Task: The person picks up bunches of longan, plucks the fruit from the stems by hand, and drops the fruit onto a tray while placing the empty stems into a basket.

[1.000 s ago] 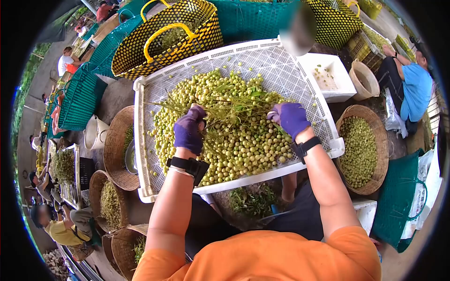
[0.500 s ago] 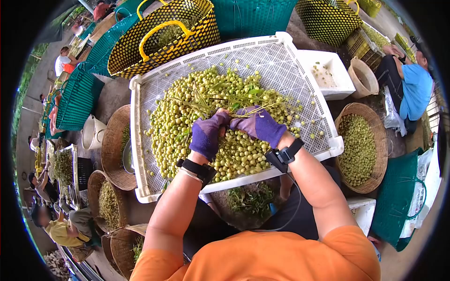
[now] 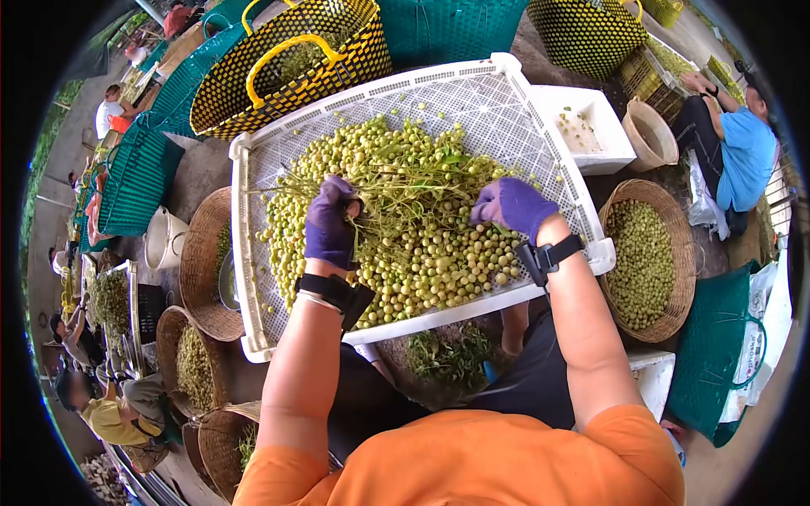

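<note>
A white mesh tray point(image 3: 504, 93) holds a heap of small round yellow-green fruits point(image 3: 439, 278) mixed with thin green stems point(image 3: 405, 190). My left hand point(image 3: 330, 221), in a purple fingerless glove, is closed on a bunch of stems over the left part of the heap; stem ends stick out on both sides of it. My right hand point(image 3: 513, 207), gloved the same way, lies low at the heap's right side with its fingers bent down by the fruits; whether anything is between its fingertips is too small to tell.
Wicker baskets of fruit stand at the right point(image 3: 645, 261) and left point(image 3: 196, 371). Behind the tray are a yellow-black basket point(image 3: 295, 76) and a teal basket point(image 3: 447, 29). A white foam box point(image 3: 582, 131) adjoins the tray. A person in blue point(image 3: 747, 156) sits at right.
My hands have moved apart from the tray's middle, the left one leftward with stems, the right one rightward. The stems between them are more spread out over the fruits.
</note>
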The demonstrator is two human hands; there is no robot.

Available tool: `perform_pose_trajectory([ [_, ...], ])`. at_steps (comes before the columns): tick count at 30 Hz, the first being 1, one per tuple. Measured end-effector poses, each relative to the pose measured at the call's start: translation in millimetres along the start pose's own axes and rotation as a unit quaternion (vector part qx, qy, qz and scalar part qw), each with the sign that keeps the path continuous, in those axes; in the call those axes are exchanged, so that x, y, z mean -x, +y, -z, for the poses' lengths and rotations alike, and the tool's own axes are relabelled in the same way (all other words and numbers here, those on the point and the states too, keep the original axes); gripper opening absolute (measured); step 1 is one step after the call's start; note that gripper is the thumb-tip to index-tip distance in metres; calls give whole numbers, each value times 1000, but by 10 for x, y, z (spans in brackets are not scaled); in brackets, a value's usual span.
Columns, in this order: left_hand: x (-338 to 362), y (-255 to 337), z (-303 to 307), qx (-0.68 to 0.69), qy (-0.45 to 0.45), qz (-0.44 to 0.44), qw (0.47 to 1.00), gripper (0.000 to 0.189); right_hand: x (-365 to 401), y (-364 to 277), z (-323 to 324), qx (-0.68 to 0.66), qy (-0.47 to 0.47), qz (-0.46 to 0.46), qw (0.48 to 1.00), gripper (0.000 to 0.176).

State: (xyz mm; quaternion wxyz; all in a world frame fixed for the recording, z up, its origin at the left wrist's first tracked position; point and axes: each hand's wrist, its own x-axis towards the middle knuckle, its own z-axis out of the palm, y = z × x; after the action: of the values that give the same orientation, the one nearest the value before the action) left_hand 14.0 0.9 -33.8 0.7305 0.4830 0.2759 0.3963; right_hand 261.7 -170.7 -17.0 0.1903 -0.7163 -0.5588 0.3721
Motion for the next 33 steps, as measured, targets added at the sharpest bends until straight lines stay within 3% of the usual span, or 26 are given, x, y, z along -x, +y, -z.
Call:
perform_pose_trajectory([
  [2,-31,47,11,58,18,0,998,21,19,57,13,261,88,-96,957,35],
  [3,-26,63,-10,116,36,2,993,20,25,34,20,261,88,-97,956,35],
  [5,16,104,-45,114,66,14,991,18,17,-98,13,150,94,-52,983,34],
  [6,30,121,-56,118,79,22,990,18,21,-194,-45,-73,50,-6,996,41],
  [7,37,128,-58,122,92,30,988,19,-116,1,-269,-141,43,120,982,50],
  [8,28,133,-59,125,107,39,986,21,-104,-174,-338,-139,1,157,978,53],
  [9,40,150,-76,125,107,39,986,21,-62,-304,-486,-12,37,229,973,57],
  [10,62,175,-105,144,119,50,981,23,-18,-539,-510,-63,-44,116,990,63],
  [11,75,189,-125,163,129,61,976,25,-53,-538,-719,-30,-11,136,990,55],
  [12,67,178,-72,230,40,-20,972,29,-115,-504,-784,66,-45,132,988,48],
  [13,69,191,10,231,39,-21,972,29,-165,-467,-838,162,-81,127,975,40],
  [14,81,232,71,248,11,-6,969,34,-184,-365,-848,173,-1,149,974,33],
  [15,80,267,139,264,-17,8,964,40,-190,-367,-737,174,-2,150,973,33],
  [17,107,293,187,315,-63,41,946,43,-273,-370,-473,-34,162,9,986,33],
  [18,138,328,95,288,-89,52,952,43,-358,-333,-436,-32,159,10,987,33],
  [20,114,230,-3,220,-123,61,966,42,-572,-224,-435,156,389,146,896,41],
  [21,111,175,-69,144,-203,37,968,36,-631,-203,-505,155,389,149,896,41],
  [23,177,24,-141,-122,-234,-9,964,23,-758,-161,-692,244,343,118,899,51],
  [25,250,-75,-286,-92,-11,270,958,10,-836,-100,-763,249,350,133,893,45],
  [26,189,-335,-9,-421,-189,-12,887,3,-805,-137,-707,283,293,123,905,41],
  [27,120,-527,152,-420,-187,-13,888,3,-760,-185,-633,317,235,113,912,38],
  [29,-14,-735,327,-415,-125,-71,898,1,-631,-171,-459,304,260,145,905,26],
  [30,-33,-671,313,-420,-120,-85,896,25,-640,-108,-365,205,280,131,929,22],
  [31,77,-297,-22,-100,30,162,981,25,-637,-79,-303,105,296,115,942,18],
  [32,53,-286,4,-151,20,140,978,26,-578,-116,-256,46,401,142,904,10],
  [33,30,-274,24,-201,11,118,972,26,-550,-112,-178,50,401,142,904,10],
])
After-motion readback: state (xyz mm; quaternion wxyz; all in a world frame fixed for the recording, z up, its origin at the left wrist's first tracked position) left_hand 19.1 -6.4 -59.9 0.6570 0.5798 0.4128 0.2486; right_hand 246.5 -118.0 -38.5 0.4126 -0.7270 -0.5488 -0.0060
